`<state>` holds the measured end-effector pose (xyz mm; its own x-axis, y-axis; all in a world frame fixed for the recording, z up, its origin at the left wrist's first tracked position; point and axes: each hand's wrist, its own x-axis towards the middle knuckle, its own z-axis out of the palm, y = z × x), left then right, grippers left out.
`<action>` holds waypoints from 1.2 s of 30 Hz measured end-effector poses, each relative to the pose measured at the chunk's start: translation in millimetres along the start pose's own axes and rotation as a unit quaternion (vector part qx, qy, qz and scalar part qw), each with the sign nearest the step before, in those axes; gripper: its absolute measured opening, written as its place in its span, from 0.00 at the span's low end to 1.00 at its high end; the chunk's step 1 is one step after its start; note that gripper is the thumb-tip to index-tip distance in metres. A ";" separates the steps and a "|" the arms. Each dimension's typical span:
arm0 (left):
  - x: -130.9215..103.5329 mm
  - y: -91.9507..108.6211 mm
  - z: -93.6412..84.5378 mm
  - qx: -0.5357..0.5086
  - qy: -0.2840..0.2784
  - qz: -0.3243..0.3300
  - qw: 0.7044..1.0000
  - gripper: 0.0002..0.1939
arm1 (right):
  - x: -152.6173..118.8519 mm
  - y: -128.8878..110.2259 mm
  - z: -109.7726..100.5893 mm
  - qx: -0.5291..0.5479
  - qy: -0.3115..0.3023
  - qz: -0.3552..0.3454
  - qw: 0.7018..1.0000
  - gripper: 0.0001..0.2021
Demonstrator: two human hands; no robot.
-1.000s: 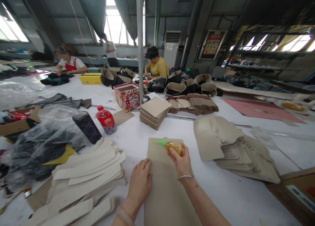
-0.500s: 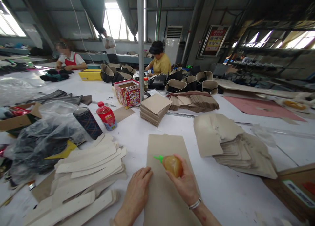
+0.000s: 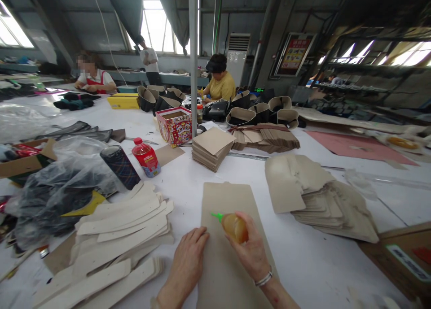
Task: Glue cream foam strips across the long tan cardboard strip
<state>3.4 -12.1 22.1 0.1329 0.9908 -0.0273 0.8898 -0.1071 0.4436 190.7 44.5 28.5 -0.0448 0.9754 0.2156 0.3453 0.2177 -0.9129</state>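
A long grey-beige cardboard piece (image 3: pixel 226 197) lies flat on the white table in front of me. My left hand (image 3: pixel 189 257) rests palm down along its left edge, fingers stretched forward, fingertips touching the edge. My right hand (image 3: pixel 251 248) is wrapped round a glue bottle (image 3: pixel 232 227) with amber contents and a green nozzle. The bottle is tilted on its side above the cardboard, its nozzle pointing left. Whether the tip touches the cardboard I cannot tell.
Left are pale cardboard strips (image 3: pixel 124 237), a red-capped bottle (image 3: pixel 146 158) and a dark patterned roll (image 3: pixel 120 167). A square cardboard stack (image 3: pixel 213 148) lies ahead, shaped pieces (image 3: pixel 323 197) on the right, a brown box (image 3: pixel 400 255) at lower right. Several people sit or stand beyond.
My right hand and the glue bottle have shifted very slightly, with the wrist a little to the left. My left hand stays at the cardboard's edge.
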 end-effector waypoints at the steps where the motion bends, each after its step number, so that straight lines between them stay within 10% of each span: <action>1: 0.1 -0.4 0.2 0.000 0.001 0.003 1.000 0.25 | 0.7 0.1 2.7 0.038 0.005 0.038 0.999 0.27; 8: -15.7 -0.9 -3.4 0.007 0.022 0.022 0.999 0.25 | 0.1 -5.7 -0.6 0.367 0.096 0.234 0.895 0.34; 16: -53.3 8.0 1.5 0.023 0.030 0.093 0.995 0.22 | -44.9 -10.6 -31.8 0.163 0.031 0.162 0.973 0.35; 36: -64.1 2.7 17.1 0.032 0.017 0.098 0.995 0.23 | -75.1 2.5 -23.9 -0.032 -0.004 0.043 0.999 0.27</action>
<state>4.7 -77.3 9.6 0.2925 0.9525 0.0847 0.8746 -0.3023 0.3791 217.4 -29.0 18.4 -0.0191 0.9908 0.1337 0.4066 0.1298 -0.9043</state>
